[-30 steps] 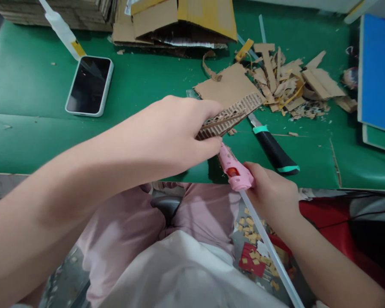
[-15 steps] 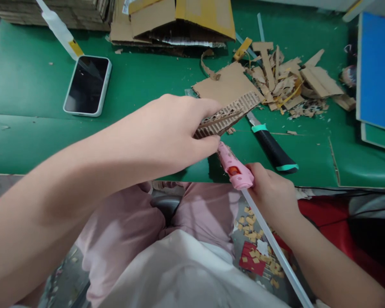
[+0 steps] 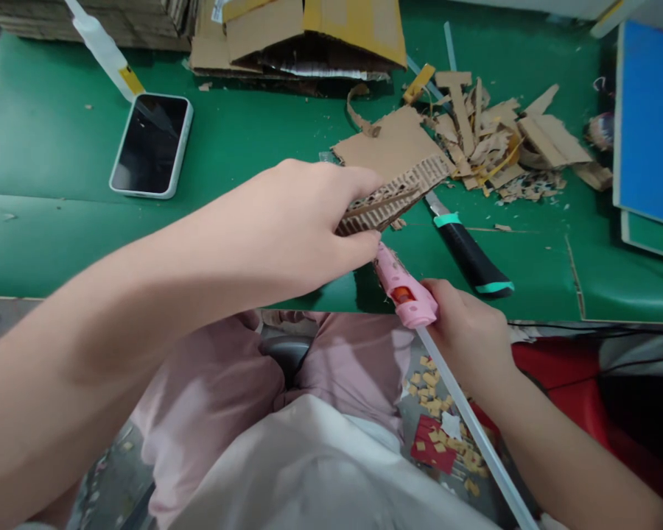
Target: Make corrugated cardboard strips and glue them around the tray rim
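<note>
Left hand: left hand (image 3: 303, 221) pinches a brown corrugated cardboard strip (image 3: 390, 197) above the green table's (image 3: 60, 147) near edge.
Right hand: right hand (image 3: 467, 335) grasps a pink hot-glue gun (image 3: 402, 287), nozzle at the strip's underside.
Progress: judged mid-gluing; no finished piece visible.
Nearby: black-and-teal utility knife (image 3: 469, 254), white-cased phone (image 3: 151, 145), cardboard scraps (image 3: 497, 140).
Writing: none legible.

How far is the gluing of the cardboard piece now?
Cutting looks done: the knife lies on the green table beside a pile of scraps. In hand: the left hand holds a corrugated cardboard piece, and the right hand points a pink glue gun at its lower edge. No glue bead is visible, so the gluing itself and any pressing together appear still to be done.
</note>
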A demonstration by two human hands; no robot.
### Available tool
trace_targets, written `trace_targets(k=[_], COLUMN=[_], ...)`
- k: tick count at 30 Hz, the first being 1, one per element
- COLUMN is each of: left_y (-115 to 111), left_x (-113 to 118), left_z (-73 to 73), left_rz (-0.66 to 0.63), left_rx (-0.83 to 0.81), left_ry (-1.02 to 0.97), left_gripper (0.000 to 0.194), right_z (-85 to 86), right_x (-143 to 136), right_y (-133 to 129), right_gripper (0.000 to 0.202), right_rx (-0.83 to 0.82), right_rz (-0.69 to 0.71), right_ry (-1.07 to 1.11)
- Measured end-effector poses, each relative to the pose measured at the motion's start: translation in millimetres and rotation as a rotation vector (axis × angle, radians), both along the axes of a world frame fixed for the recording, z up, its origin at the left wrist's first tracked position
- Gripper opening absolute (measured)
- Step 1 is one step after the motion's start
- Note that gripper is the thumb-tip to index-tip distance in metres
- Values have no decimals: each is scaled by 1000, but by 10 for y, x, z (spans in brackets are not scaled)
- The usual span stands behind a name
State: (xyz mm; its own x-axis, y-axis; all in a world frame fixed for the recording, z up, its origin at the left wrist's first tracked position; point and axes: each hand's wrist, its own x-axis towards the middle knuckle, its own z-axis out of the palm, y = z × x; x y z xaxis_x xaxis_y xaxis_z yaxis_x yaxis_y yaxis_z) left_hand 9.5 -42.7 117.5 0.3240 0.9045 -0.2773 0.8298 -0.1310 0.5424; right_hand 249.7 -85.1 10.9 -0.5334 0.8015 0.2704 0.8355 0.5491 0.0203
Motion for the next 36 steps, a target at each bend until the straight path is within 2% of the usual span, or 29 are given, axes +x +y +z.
trace_targets(k=[6,14,18,21,27,29,36], left_y=[13,-4,-8,-15,-16,-11,1], left_x=[2,-17,-11,4,2,-4,-29], left_z=[0,-50,-22,34,58,42,-55], left_rz=[-10,-40,-38,-30,-23,-41,-55], left_rx=[2,77,74,-41,7,-15,76], left_ry=[7,-2,-19,31,58,36,4], left_gripper=[18,15,14,13,15,16,17], right_z=[-22,-4,-20,-23,10,12,-14], right_x=[-14,40,14,-26,-157,-189,-224], right_y=[21,-23,-17,-55,-175,-188,-248], right_gripper=[18,26,31,29,21,18,8], right_rx=[-2,-19,-99,-196,-454,-463,-496], right_rz=[-18,-11,-35,-42,35,20,45], right_ry=[-38,25,81,161,298,322,380])
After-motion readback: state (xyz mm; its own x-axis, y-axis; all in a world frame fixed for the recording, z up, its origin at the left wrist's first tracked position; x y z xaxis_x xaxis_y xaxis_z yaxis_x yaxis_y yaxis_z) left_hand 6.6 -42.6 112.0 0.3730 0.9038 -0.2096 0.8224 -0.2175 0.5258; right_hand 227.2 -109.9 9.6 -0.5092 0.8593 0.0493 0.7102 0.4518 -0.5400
